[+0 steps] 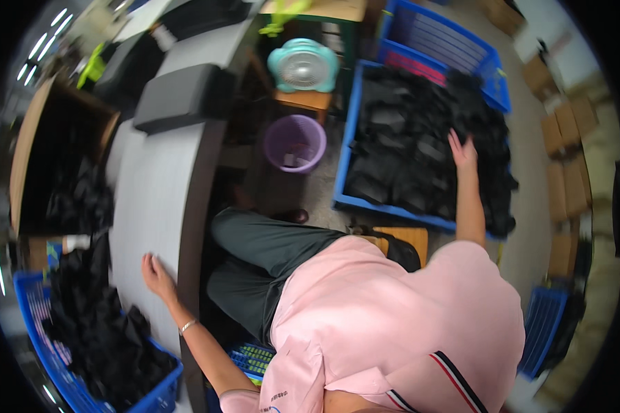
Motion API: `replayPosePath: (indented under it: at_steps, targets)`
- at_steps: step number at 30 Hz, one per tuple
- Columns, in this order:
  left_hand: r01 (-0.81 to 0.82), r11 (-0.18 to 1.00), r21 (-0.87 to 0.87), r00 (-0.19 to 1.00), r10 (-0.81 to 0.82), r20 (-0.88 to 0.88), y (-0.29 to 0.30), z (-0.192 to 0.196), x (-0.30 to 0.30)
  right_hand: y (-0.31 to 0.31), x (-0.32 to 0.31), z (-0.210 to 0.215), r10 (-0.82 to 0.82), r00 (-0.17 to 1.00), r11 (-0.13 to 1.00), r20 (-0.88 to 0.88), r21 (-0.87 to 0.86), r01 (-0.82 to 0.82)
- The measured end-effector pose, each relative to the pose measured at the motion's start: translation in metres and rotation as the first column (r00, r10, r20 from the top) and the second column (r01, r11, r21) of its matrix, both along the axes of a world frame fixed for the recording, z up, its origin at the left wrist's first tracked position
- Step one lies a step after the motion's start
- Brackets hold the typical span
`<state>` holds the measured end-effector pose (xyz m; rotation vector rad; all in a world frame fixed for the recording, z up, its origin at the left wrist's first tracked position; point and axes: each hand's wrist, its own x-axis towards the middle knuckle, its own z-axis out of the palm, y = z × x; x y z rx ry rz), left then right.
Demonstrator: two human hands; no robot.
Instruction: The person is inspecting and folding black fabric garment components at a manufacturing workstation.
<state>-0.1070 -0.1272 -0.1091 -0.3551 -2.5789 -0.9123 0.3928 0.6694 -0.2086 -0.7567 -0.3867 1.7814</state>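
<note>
My right hand reaches out over a large blue crate packed with dark, soft-looking black pieces. Its fingers are apart and I see nothing held in them; whether they touch the pieces I cannot tell. At my other side, my left hand rests at or just above a long grey tabletop, its fingers loosely extended with nothing visible in them. Further along that table stands a dark grey padded block. The exact kind of the black pieces is blurred.
Left of the table, another blue crate holds a heap of black pieces. A purple basket and a turquoise fan on a wooden stool stand ahead. Behind the right-hand crate sits a blue basket. Cardboard boxes line the far right.
</note>
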Motion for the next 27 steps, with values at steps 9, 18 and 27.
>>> replayPosePath:
  at_steps: [9,18,27]
  targets:
    - [-0.037,0.998,-0.058,0.996,0.032,-0.079,0.047,-0.01,0.003,-0.185,-0.178,-0.057,-0.136,0.468,0.88,0.873,0.323,-0.349]
    - [-0.015,0.999,-0.036,0.998,0.017,0.065,0.047,0.015,0.008,-0.462,-0.451,0.123,-0.072,0.738,-0.349,0.671,0.676,-0.649]
    - [-0.218,0.975,-0.048,0.969,0.222,0.105,0.036,0.014,-0.144,-0.499,-0.499,0.108,-0.236,0.696,-0.501,0.678,0.53,-0.685]
